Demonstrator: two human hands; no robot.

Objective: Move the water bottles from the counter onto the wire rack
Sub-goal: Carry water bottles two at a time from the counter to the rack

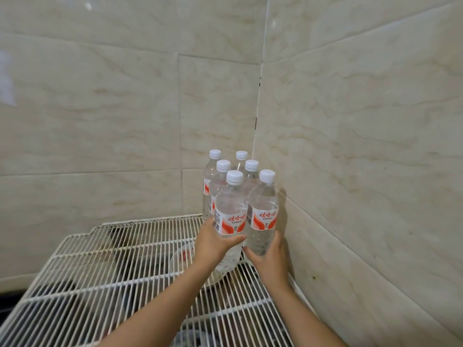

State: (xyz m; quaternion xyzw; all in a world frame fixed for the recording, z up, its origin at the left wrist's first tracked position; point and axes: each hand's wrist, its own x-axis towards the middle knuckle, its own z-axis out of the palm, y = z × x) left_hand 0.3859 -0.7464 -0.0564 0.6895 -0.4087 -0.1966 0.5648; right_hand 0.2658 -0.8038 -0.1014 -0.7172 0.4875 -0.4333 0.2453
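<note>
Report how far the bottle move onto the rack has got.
Done: four capped bottles stand in the wire rack's back corner. In hand: the left hand and right hand each hold a bottle upright beside them. Left: releasing both; the counter is out of view.

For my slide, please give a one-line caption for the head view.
Both hands, left and right, set two bottles beside four others on the rack.

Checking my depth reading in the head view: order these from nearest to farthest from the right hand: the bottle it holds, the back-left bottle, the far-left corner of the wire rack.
1. Held bottle, in the right hand, by the right wall.
2. Back-left bottle, behind the cluster.
3. Rack corner, far left.
</note>
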